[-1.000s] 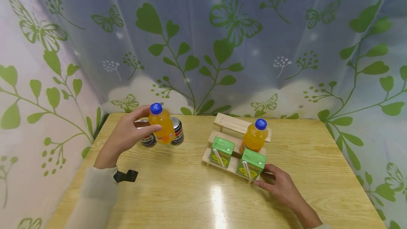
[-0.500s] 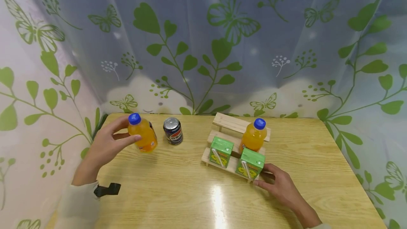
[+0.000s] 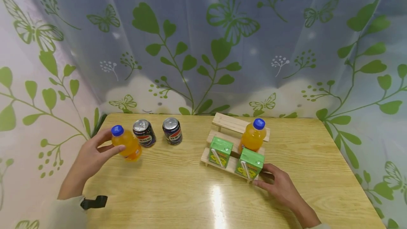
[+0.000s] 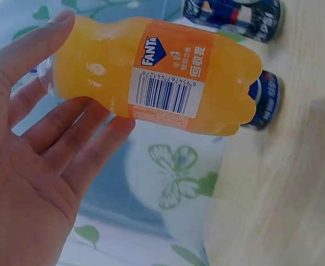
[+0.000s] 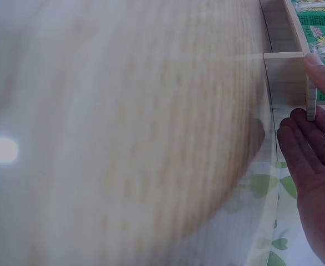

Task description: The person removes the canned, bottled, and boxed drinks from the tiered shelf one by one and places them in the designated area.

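— Where was there room to pass?
— Bare table (image 3: pixel 178 190) lay wide between the cans (image 3: pixel 158 132) and the wooden rack (image 3: pixel 227 140).
— And obstacles?
— The cans stood close together; cartons (image 3: pixel 236 158) and a bottle (image 3: pixel 253 135) crowded the rack.

You faced a pale wooden counter (image 3: pixel 178 193), glare on its near edge, with leaf-and-butterfly curtains (image 3: pixel 203 45) hung behind and left.

We see our right hand (image 5: pixel 312 166) resting its fingertips (image 5: pixel 296 117) against the pale wooden stepped rack (image 5: pixel 287 83) on the glossy light-wood bench (image 5: pixel 123 138); green flower-printed cartons (image 5: pixel 320 22) sit above.
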### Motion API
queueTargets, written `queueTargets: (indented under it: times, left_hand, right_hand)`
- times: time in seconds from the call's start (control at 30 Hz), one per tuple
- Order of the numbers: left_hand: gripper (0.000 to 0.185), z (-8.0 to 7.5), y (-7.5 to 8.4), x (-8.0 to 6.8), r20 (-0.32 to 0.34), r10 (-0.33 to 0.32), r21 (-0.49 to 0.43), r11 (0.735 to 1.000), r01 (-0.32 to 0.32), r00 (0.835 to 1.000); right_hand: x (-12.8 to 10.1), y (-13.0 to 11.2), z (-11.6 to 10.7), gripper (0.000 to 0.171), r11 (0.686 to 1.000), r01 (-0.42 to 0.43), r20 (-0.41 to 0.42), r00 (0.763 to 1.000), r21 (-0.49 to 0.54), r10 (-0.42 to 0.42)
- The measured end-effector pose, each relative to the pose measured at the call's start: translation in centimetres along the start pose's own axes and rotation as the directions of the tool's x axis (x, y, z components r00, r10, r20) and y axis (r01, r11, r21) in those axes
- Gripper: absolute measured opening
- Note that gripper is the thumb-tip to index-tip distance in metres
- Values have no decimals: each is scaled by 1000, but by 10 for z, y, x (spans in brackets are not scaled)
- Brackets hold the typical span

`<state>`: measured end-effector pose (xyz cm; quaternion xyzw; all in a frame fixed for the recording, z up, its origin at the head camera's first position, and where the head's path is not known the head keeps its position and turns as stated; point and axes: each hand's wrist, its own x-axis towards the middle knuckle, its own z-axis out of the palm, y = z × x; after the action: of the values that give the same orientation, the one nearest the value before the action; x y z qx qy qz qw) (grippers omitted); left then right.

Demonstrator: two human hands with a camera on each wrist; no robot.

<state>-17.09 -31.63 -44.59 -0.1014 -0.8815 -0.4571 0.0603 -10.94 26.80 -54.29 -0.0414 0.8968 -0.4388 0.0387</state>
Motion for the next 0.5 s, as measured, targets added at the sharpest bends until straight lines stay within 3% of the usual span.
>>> queueTargets:
  times: [0.2, 0.5]
  left_hand:
    - [56, -2, -16, -8, -34, -15, 11, 1000, 15, 999]
    - [63, -8, -33, -14, -70, -101, 58, 993, 105, 992]
  right_hand:
    - [0, 1, 0, 56, 1000, 8, -8, 1000, -9, -8]
    - [0, 1, 1, 55, 999, 20, -19, 1000, -25, -20]
